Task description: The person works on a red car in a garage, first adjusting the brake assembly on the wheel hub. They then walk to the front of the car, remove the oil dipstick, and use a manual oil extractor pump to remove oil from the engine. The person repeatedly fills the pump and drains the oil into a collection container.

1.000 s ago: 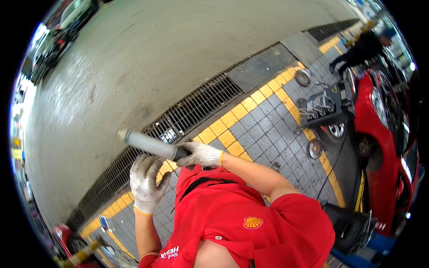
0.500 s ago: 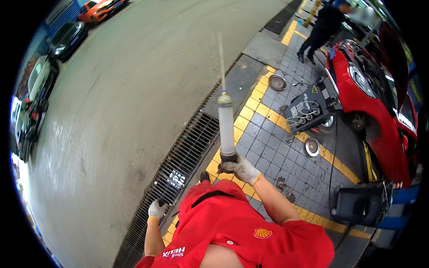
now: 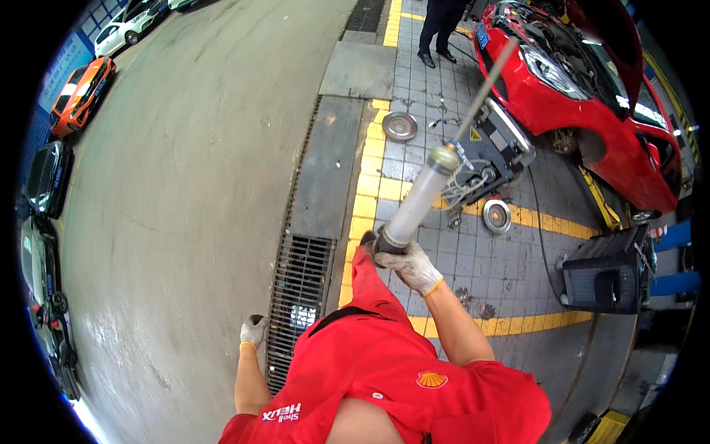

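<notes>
My gloved right hand (image 3: 410, 266) grips the dark lower end of a translucent suction syringe (image 3: 418, 200), tilted up and right, with a pale metal cap and a long thin tube (image 3: 484, 92) pointing toward the red car. My gloved left hand (image 3: 253, 331) hangs low at the left, beside the floor grating (image 3: 296, 274); its fingers look curled, and what they hold, if anything, I cannot make out. My red-clothed leg (image 3: 366, 270) is under the syringe. Just beyond the syringe stands a dark wheeled machine (image 3: 510, 140) with coiled hoses.
A red car (image 3: 592, 118) with raised hood is at right, near a dark cart (image 3: 603, 274) and trailing hose (image 3: 543, 237). A person (image 3: 436, 37) in dark trousers stands at top. Two metal discs (image 3: 399, 126) (image 3: 497, 216) lie on tiles. Parked cars (image 3: 81, 96) line the left.
My view has turned rightward along the drain toward the car. The syringe rose from level to upright, then tipped right. My left hand moved away from it and down. The person now stands with legs straight.
</notes>
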A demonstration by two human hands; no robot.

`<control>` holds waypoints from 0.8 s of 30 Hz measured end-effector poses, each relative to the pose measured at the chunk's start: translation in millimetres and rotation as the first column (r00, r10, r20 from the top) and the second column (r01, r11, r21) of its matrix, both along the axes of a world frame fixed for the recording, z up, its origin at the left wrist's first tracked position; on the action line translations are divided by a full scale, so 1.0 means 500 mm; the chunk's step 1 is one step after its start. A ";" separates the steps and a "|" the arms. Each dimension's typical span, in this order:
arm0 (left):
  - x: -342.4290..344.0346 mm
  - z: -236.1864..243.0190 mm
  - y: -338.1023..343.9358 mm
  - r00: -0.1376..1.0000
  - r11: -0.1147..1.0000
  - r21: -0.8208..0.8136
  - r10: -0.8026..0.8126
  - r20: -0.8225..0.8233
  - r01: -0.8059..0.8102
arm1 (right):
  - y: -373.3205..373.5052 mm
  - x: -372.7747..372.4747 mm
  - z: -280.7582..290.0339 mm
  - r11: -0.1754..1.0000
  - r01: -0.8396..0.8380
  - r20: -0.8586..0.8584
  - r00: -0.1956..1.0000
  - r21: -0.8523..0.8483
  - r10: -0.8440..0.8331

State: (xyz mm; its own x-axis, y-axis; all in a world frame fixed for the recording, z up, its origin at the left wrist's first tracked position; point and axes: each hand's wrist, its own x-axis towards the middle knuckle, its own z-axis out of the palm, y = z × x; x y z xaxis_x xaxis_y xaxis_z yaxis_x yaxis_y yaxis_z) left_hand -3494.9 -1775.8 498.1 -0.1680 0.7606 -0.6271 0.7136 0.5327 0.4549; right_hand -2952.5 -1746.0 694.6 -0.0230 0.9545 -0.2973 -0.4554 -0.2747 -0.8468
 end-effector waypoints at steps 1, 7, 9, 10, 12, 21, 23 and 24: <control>0.029 -0.005 0.060 0.999 1.000 -0.012 0.029 0.020 -0.028 | 0.049 0.040 -0.009 1.000 0.010 -0.073 0.997 0.019 -0.009; 0.262 -0.020 0.388 0.994 0.991 -0.083 -0.101 0.035 0.104 | 0.355 0.257 0.080 0.964 0.255 -0.116 0.962 0.080 -0.245; 0.383 0.044 0.505 0.981 0.973 -0.125 -0.193 0.018 0.194 | 0.432 0.320 0.092 0.928 0.366 -0.132 0.925 0.061 -0.356; 0.405 0.021 0.554 0.972 0.968 -0.086 -0.230 0.054 0.234 | 0.468 0.353 0.091 0.914 0.398 -0.162 0.910 0.078 -0.382; 0.448 -0.040 0.643 0.977 0.972 -0.118 -0.191 0.098 0.202 | 0.542 0.409 0.100 0.885 0.455 -0.157 0.886 0.101 -0.437; 0.715 -0.195 1.230 0.901 0.835 -0.339 -0.397 0.176 0.434 | 0.876 0.698 0.097 0.655 0.710 -0.048 0.687 0.259 -0.725; 0.780 -0.191 1.385 0.900 0.825 -0.360 -0.408 0.154 0.435 | 0.948 0.763 0.069 0.583 0.763 -0.024 0.613 0.280 -0.790; 0.832 -0.178 1.472 0.896 0.822 -0.363 -0.432 0.106 0.439 | 0.975 0.800 0.062 0.563 0.800 -0.010 0.577 0.207 -0.817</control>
State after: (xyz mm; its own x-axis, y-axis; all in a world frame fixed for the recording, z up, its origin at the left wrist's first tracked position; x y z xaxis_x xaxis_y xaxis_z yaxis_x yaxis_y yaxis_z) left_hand -3078.9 -1039.7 409.2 0.1397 0.4648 -0.8743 0.9049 0.2985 0.3033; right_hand -2552.7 -1258.6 725.7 0.7993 0.5937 -0.0930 -0.3443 0.3256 -0.8806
